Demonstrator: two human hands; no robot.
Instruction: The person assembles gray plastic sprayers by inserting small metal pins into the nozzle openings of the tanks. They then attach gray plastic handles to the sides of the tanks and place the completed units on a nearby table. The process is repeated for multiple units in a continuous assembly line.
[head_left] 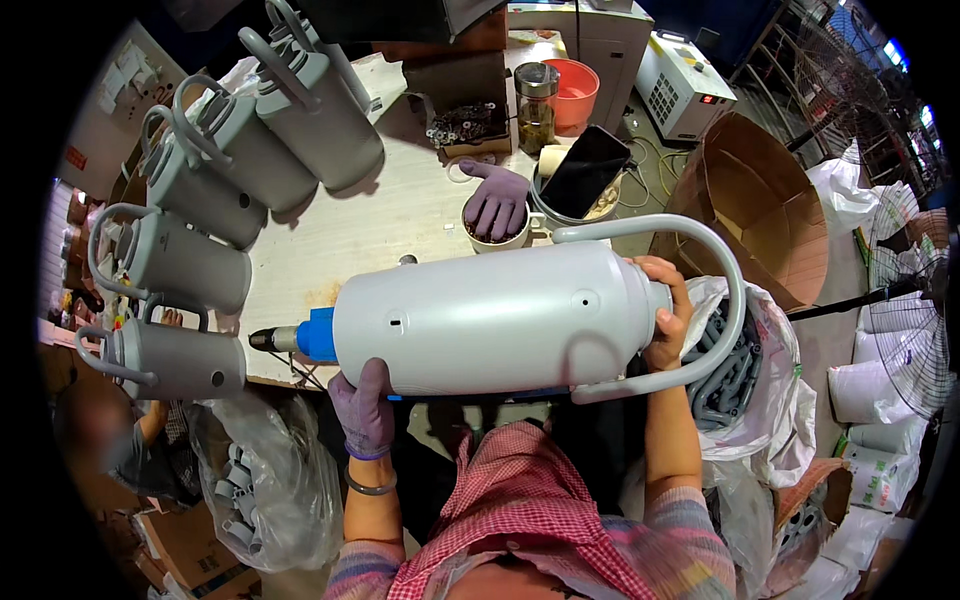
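A grey vacuum flask (480, 315) lies sideways across in front of me, with its base to the left and its large curved handle (735, 290) looping out to the right. My left hand (367, 408), in a purple glove, grips the flask near its base, thumb on the near side and fingers mostly hidden. My bare right hand (668, 315) is wrapped round the neck end, inside the loop of the handle. Past the flask's base pokes a blue power screwdriver (316, 336) with a metal collar and black tip; the flask hides the rest.
Several grey flasks (318, 125) stand along the table's left side. Behind are a purple glove (497, 203) on a cup, a box of small parts (465, 120), a jar (536, 105) and a phone (587, 170). Bags of grey handles (725, 365) and a cardboard box (755, 205) sit at right.
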